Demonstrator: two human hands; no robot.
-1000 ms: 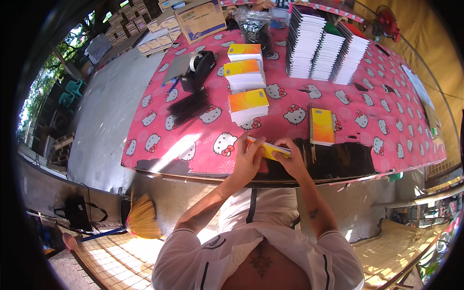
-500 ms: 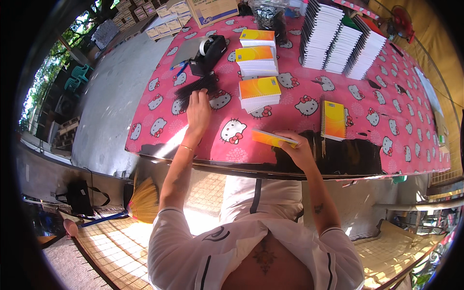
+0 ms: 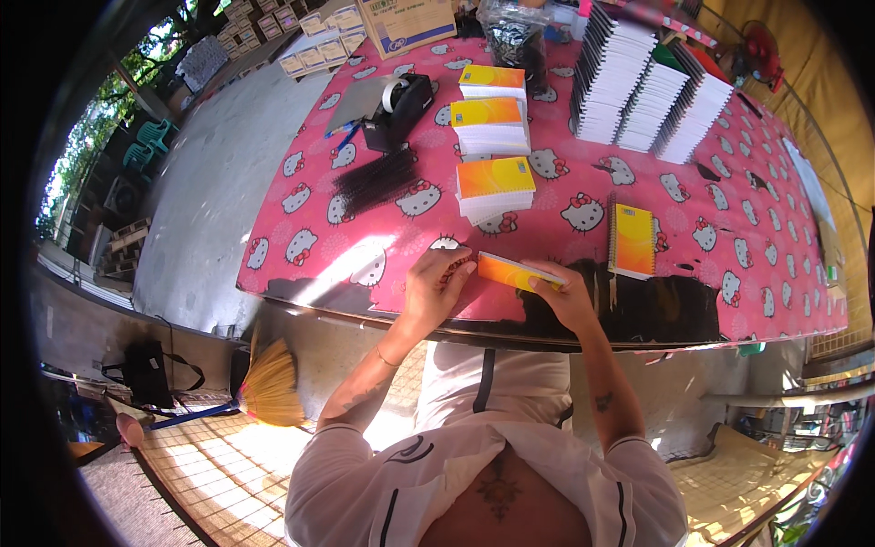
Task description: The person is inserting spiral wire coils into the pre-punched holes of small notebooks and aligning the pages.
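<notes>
The small orange-and-yellow notepad is gripped at its right end by the right hand and is held over the near edge of the table. The left hand is positioned just beside the notepad's left end, with its fingers curled toward the thumb; whether anything is pinched there cannot be told. A yellow spiral-bound notebook is laid near the same edge, to the right of the right hand. Black binding coils are placed toward the left edge, on the near side of the tape dispenser. Three notepad stacks are arranged in a row running toward the far edge
</notes>
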